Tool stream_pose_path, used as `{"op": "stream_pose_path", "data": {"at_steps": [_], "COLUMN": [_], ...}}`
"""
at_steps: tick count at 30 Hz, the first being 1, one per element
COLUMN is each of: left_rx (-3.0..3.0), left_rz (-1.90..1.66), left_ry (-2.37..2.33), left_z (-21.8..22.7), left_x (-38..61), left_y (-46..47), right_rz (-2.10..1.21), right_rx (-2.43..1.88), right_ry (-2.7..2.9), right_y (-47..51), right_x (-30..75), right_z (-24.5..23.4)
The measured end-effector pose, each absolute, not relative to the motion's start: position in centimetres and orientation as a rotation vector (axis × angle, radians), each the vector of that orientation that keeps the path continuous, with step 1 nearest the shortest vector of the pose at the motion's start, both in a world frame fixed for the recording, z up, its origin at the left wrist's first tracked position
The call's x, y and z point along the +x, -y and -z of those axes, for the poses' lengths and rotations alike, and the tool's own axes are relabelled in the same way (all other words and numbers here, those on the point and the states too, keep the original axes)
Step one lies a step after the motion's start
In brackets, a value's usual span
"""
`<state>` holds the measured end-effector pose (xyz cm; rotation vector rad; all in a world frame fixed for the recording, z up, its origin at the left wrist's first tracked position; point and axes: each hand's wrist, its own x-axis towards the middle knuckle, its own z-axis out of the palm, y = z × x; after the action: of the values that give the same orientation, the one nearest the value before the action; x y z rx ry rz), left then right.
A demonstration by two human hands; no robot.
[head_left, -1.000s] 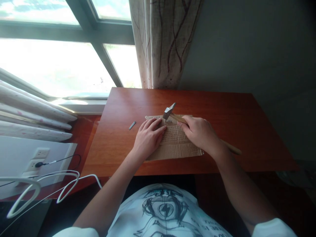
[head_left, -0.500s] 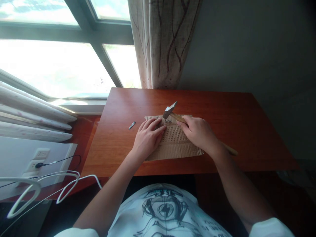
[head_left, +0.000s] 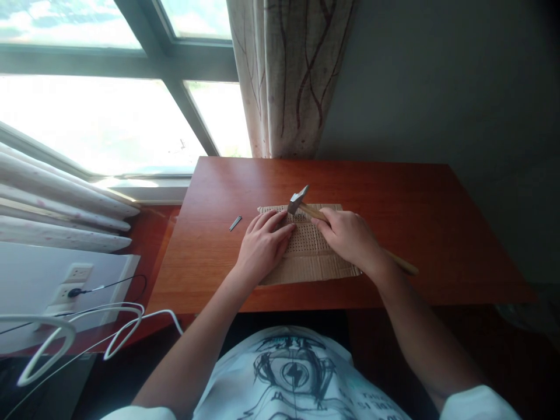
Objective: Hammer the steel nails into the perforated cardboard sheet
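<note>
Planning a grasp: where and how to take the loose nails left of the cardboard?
Probably across their middle, from above and slightly left: the nails are slim and lie flat, close together on the tabletop, with the left hand to their right.

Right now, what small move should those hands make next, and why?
Probably a light, careful tap: the right hand grips the hammer by its handle, with the head over the cardboard, close to the fingertips of the left hand, which rests there.
</note>
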<state>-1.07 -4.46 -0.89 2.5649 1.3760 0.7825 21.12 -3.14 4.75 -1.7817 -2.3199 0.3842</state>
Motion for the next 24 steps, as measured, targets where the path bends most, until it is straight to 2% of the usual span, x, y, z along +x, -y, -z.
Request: {"op": "stream_pose_path", "data": {"at_steps": [7,16,24], "left_rx": [2.559,2.545,2.565], "left_rz": [-0.778,-0.746,-0.708], "left_ry": [-1.393,-1.421,-1.460], "left_z": [1.0,0.7,-0.2], "left_x": [-1.1,-1.1,-0.2], "left_y": [4.5,4.5,4.7], "right_rz": [-0.472,-0.661,-0.696], "right_rx": [-1.536,-1.240,-1.136], "right_ry": [2.020,1.149,1.119], "right_y": [3.7,1.7,1.2], "right_x": [22.4,24.8,26.4], "right_z": [-5.4,-3.2,-2.0]}}
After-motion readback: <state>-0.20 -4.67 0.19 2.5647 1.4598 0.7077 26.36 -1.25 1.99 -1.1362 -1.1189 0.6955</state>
